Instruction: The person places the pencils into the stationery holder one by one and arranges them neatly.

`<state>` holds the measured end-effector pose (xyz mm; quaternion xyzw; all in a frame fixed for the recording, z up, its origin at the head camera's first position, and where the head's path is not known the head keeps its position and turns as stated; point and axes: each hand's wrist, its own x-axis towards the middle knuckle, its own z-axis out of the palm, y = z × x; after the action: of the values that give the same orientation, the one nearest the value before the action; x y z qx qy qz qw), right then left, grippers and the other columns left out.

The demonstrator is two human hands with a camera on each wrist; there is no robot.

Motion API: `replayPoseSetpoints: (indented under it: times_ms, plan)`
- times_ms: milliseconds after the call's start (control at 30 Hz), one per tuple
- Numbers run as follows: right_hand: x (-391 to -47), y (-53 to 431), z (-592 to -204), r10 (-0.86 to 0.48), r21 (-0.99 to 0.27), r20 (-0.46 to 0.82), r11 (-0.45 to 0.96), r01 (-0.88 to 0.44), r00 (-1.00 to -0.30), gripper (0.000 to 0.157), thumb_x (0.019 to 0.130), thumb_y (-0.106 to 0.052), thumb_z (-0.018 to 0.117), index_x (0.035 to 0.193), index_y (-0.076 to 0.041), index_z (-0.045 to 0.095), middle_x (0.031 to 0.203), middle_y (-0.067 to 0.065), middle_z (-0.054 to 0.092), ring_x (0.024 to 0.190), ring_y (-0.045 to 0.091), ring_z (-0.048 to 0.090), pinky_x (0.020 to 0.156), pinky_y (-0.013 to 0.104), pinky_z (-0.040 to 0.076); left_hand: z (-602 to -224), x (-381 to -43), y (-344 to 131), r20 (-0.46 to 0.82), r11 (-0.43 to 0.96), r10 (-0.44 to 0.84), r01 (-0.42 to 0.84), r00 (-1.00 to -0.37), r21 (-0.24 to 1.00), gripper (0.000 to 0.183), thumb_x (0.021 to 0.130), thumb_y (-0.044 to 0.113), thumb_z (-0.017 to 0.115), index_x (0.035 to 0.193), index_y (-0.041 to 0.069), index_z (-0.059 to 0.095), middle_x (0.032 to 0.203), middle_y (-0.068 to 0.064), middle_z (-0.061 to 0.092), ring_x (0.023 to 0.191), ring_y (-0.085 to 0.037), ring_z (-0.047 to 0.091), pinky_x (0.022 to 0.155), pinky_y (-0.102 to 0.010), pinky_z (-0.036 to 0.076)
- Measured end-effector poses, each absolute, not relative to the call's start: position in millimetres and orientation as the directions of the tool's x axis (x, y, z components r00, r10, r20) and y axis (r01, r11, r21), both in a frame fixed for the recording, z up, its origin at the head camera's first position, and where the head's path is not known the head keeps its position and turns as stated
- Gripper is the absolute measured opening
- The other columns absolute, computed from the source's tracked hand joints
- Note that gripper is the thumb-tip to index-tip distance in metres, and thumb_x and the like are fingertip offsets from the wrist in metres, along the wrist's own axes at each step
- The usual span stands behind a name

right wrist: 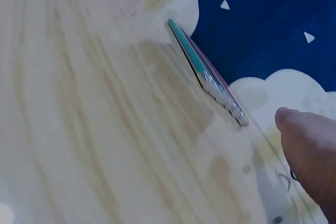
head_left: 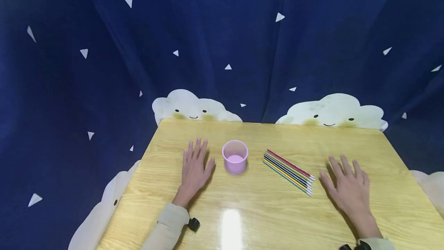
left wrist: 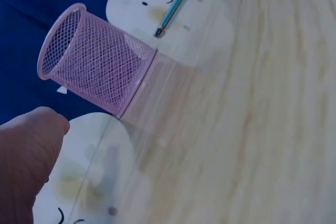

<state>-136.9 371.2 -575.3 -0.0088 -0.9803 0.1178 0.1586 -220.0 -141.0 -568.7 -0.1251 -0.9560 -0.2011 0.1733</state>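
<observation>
A pink mesh pen holder stands upright near the middle of the table, its inside bare in the head view. My left hand rests on the tabletop to the left of it, fingers spread and holding nothing. Several pencils in red, black, yellow and teal lie side by side on a slant right of the holder. To their right my right hand lies on the table with its fingers spread. The left wrist view shows the thumb apart from the mesh holder; the right thumb is close to the pencils' pale ends.
The wooden table has a bright light reflection near its front. Behind it hangs a dark blue curtain with white triangles and smiling clouds. A small black device sits at the left sleeve's cuff.
</observation>
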Motion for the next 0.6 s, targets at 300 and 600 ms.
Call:
replayPoseSetpoints:
  times_ms: [300, 600]
  plan:
    - [-129.5, 327.6, -567.2, -0.026, -0.235, 0.374, 0.964, -0.122, -0.927, 0.07, 0.101, -0.05, 0.063, 0.16, -0.02, 0.041, 0.161, 0.022, 0.039, 0.136, 0.056, 0.037, 0.1, 0.077, 0.03, -568.8, -210.2, -128.1, 0.374, 0.796, 0.2, 0.373, -0.906, 0.477, 0.075, 0.107, 0.05, 0.049, 0.168, 0.017, 0.021, 0.174, -0.013, 0.015, 0.161, -0.034, -0.002, 0.125, -0.069, 0.01]
    - [-125.8, 276.1, -576.7, -0.209, -0.184, 0.435, 0.932, -0.314, -0.876, 0.053, 0.097, -0.042, 0.071, 0.143, -0.016, 0.063, 0.149, 0.01, 0.057, 0.119, 0.039, 0.052, 0.085, 0.058, 0.043, -568.0, -203.1, -108.7, 0.308, 0.548, 0.258, 0.402, -0.915, 0.733, 0.11, 0.093, 0.058, 0.071, 0.169, 0.019, 0.002, 0.176, -0.002, 0.0, 0.162, -0.031, 0.0, 0.126, -0.064, 0.013]
